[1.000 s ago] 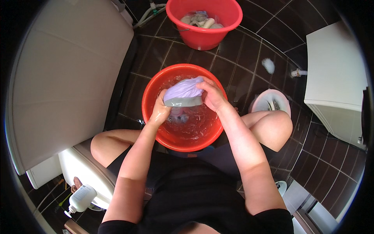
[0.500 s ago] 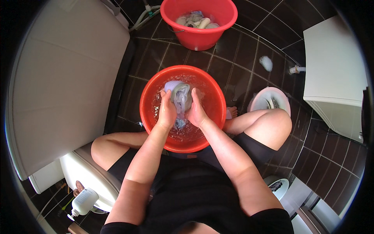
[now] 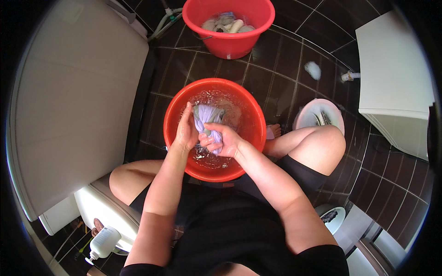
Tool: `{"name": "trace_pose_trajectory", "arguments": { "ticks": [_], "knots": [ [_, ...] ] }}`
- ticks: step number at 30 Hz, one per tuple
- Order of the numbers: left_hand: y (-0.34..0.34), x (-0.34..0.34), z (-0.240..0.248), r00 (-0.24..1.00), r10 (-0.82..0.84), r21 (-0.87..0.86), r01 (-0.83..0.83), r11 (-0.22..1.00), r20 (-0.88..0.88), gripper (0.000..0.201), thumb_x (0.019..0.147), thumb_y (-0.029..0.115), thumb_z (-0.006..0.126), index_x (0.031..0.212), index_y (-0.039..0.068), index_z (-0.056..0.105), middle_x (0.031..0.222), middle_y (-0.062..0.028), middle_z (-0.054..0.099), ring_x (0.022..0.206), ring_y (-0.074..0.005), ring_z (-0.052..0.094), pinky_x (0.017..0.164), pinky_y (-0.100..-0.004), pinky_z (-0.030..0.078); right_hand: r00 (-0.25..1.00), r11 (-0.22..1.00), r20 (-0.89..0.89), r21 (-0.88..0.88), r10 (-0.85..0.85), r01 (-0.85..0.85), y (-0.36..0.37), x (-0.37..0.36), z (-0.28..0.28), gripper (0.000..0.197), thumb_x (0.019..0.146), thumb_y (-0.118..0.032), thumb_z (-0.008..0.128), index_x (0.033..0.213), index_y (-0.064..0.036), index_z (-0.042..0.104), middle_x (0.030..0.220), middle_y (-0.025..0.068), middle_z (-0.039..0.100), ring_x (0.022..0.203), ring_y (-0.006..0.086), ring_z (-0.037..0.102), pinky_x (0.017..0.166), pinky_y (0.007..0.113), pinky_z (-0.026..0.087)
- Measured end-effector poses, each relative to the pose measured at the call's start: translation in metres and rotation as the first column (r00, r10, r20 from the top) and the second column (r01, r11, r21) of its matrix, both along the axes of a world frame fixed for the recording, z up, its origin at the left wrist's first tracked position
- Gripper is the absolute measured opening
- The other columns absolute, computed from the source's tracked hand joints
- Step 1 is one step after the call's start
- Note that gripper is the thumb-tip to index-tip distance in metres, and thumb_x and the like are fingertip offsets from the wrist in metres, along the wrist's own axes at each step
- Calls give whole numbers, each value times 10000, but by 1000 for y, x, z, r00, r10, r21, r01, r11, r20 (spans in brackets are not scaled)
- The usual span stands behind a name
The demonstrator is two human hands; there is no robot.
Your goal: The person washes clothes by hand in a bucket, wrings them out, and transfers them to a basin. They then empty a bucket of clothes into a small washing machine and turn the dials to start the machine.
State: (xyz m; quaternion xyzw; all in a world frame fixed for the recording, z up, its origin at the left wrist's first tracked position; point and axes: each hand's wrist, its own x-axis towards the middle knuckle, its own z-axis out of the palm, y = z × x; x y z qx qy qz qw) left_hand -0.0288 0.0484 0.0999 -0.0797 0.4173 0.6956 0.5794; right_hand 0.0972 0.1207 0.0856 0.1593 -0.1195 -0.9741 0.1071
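Observation:
Between my hands, over the water in a red-orange basin [image 3: 169, 129], is a wet lavender and grey cloth [image 3: 209, 116]. Its folds are bunched, and I cannot make out what kind of garment it is. My right hand [image 3: 225, 139] has its fingers wrapped round the cloth's near part. Along the cloth's left side, my left hand [image 3: 185, 132] is held upright with its fingers stretched out and not closed on it. The water around the cloth ripples and splashes.
A larger pink-red bucket [image 3: 232, 46] of wet laundry stands beyond the basin on dark floor tiles. To the right are a pink-white basin [image 3: 303, 120] and a patch of foam [image 3: 313, 70]. A white pump bottle [image 3: 104, 242] stands at lower left. White cabinets flank both sides.
My right hand has closed round the cloth's near part, where it was flat beside it. My left hand has shifted slightly left, and its fingers have straightened away from the cloth.

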Motion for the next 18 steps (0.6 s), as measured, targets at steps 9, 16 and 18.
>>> {"name": "trace_pose_trajectory", "arguments": {
  "ticks": [9,16,18],
  "knots": [
    [5,3,-17,946,-172,345,70,936,274,297,848,402,566,995,145,541,1004,-102,570,892,-270,573,745,-400,511,984,912,-155,-410,-84,13,-29,6,13,301,830,-266,635,979,-34,513,807,27,505,601,71,454,374,140,292],
    [29,-15,1,954,-286,-101,277,956,-92,137,809,125,630,816,125,493,718,-19,522,646,-162,548,583,-310,482,979,952,106,236,173,-194,-4,5,12,231,857,-284,607,856,-101,466,657,-1,461,480,33,385,340,130,241],
    [34,-16,0,916,-342,-188,306,933,-209,140,804,114,624,786,131,486,676,-17,513,622,-173,543,594,-328,482,960,855,200,444,196,-267,-2,1,10,201,834,-264,607,801,-118,472,619,-15,431,447,33,350,347,154,232]
  ]
}}
